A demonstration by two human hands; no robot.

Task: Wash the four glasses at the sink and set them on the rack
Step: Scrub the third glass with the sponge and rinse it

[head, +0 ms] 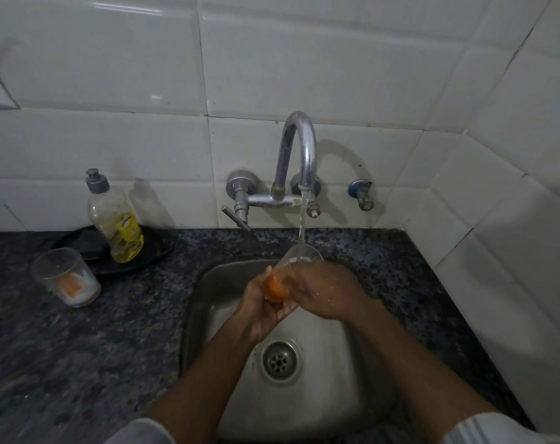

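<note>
A clear glass (pixel 296 257) with an orange bottom is tilted under the water running from the tap (pixel 299 149), its mouth toward the stream. My left hand (pixel 261 310) cups its base from below. My right hand (pixel 325 291) wraps its side from the right. Both are over the steel sink (pixel 330 363). A second glass (pixel 69 277), with white and orange residue inside, stands upright on the dark granite counter to the left of the sink. No rack is in view.
A dish soap bottle (pixel 117 219) with yellow liquid stands on a dark cloth (pixel 134 264) behind the second glass. The drain (pixel 280 362) lies below my hands. A small valve (pixel 363 195) sticks out of the white tiled wall to the right of the tap.
</note>
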